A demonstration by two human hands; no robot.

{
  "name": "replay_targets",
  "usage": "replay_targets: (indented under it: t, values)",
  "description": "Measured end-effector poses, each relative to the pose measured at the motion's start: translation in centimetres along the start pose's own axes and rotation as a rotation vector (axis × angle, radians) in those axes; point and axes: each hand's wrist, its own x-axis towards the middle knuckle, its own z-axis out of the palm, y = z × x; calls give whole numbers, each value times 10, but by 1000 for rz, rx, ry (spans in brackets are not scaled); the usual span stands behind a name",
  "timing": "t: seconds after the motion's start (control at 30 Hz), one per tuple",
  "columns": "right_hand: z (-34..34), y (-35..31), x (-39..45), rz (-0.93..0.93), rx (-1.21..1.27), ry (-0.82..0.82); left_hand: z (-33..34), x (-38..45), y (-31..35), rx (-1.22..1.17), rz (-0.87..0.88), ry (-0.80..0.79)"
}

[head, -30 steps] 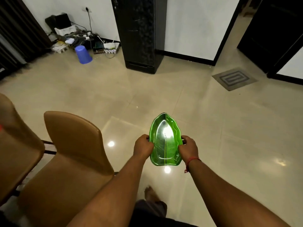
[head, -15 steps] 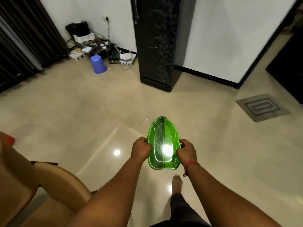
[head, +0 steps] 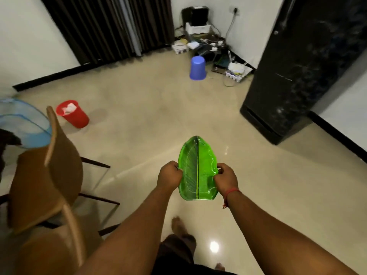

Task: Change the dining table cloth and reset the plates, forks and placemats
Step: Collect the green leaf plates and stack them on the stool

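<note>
A green leaf-shaped plate (head: 196,171) is held level in front of me above the tiled floor, its pointed tip facing away. My left hand (head: 169,176) grips its left rim and my right hand (head: 226,178) grips its right rim, a red thread around that wrist. The dining table, cloth, forks and placemats are out of view.
Brown chairs (head: 45,175) stand close on my left, with a blue mesh cover (head: 21,124) behind them. A red bucket (head: 73,115) and a blue bucket (head: 197,68) sit on the floor. A black fridge (head: 301,70) stands at the right, cables and boxes (head: 210,44) in the corner.
My view has swung left while I walk with the plate; the fridge moved to the right, and the curtains, red bucket and blue mesh cover came into sight. Both hands keep their grip.
</note>
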Motion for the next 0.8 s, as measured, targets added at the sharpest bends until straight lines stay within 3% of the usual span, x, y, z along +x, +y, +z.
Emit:
replay_targets:
  t: [0.43, 0.8]
  values:
    - [134, -218, 198, -121, -80, -156, -130, 247, 18, -91, -136, 151]
    - [280, -379, 341, -262, -149, -436, -242, 425, -2, -93, -312, 349]
